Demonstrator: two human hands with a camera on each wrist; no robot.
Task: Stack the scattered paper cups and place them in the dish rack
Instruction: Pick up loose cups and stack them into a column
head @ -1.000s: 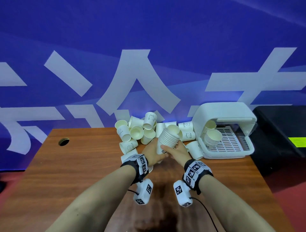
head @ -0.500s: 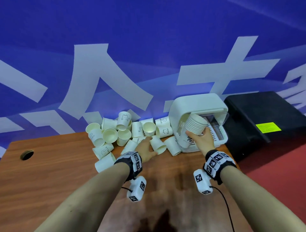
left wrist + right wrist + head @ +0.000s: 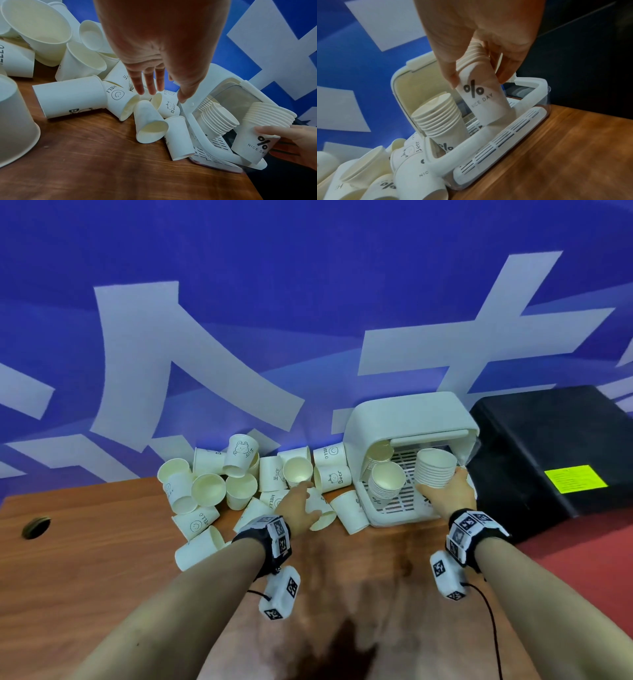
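The right hand [image 3: 448, 494] pinches a tall stack [image 3: 481, 97] over the rack [image 3: 390, 518]; it might tip. The left fingers [image 3: 147, 83] are spread, maybe touching cups [image 3: 209, 489].

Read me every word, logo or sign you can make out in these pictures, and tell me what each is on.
"% NICE DAY": bottom cup of the stack gripped by the right hand.
"Bear", with a bear face: lying cup beside the dish rack.
"HELLO", with a smiley: lying cup.
Yellow label on the black case: too small to read.
Blue banner: white strokes, cropped, unreadable.
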